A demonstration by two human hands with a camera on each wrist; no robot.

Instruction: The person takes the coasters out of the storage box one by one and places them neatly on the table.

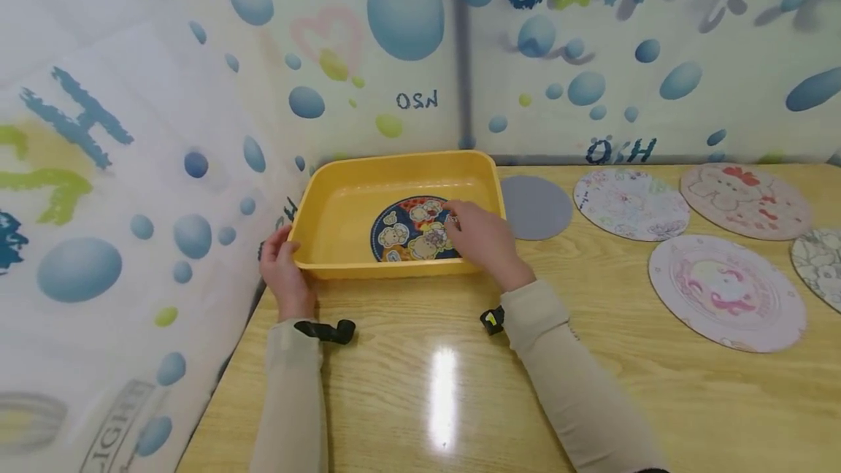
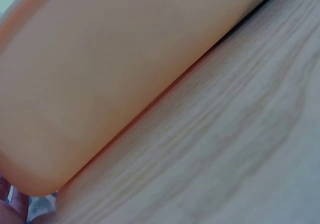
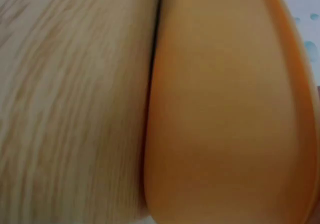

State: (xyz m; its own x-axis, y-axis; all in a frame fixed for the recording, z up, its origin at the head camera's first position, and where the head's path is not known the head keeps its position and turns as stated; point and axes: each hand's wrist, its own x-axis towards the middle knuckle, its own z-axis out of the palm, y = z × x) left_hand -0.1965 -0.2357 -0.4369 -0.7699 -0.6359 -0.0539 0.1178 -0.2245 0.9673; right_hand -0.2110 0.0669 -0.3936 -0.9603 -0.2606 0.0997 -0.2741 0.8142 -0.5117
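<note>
A yellow rectangular tray stands on the wooden table against the wall. My left hand grips its front left corner, thumb over the rim and fingers along the outer side. Inside the tray lies a round dark blue mat with cartoon animal faces; the front wall hides its near edge. My right hand reaches over the front right rim, its curled fingers pinching the mat's right edge. In the left wrist view, the tray's outer wall fills much of the picture; the right wrist view also shows this wall.
Right of the tray lie a plain grey round mat, a floral one, a pink one with a bow, a unicorn one and a grey patterned one. A bubble-printed sheet covers the walls.
</note>
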